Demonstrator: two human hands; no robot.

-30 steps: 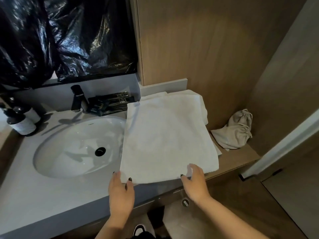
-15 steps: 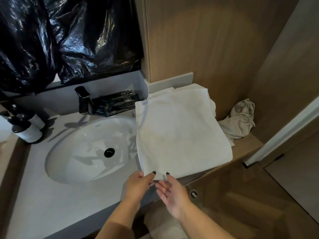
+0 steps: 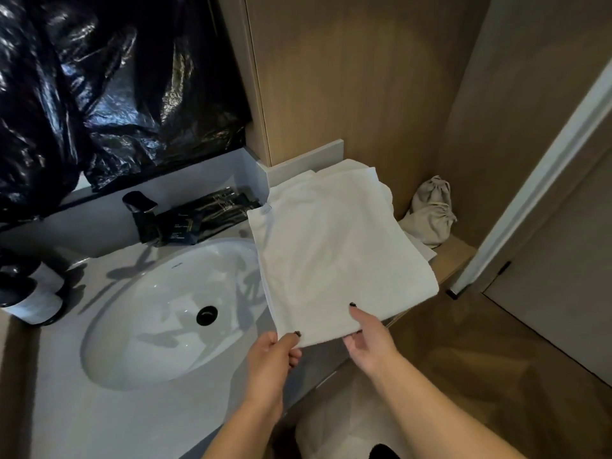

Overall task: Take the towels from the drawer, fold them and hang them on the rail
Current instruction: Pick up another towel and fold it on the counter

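A folded white towel (image 3: 334,253) lies on the counter to the right of the sink, its near edge over the counter's front. My left hand (image 3: 271,359) pinches the towel's near left corner between thumb and fingers. My right hand (image 3: 371,339) holds the near edge a little to the right, thumb on top and fingers underneath. More white towel (image 3: 384,190) shows beneath it at the back. No rail or drawer is in view.
A white oval sink (image 3: 159,319) sits in the grey counter (image 3: 66,409), with a black tap (image 3: 139,203) and dark packets (image 3: 205,217) behind. Dark bottles (image 3: 29,293) stand at the left. A beige cloth bag (image 3: 430,213) lies on the wooden ledge at the right. Black plastic (image 3: 116,87) covers the mirror.
My hands came from the towel's two near corners together, then both took hold of its near edge at the left and middle. The view has shifted slightly.
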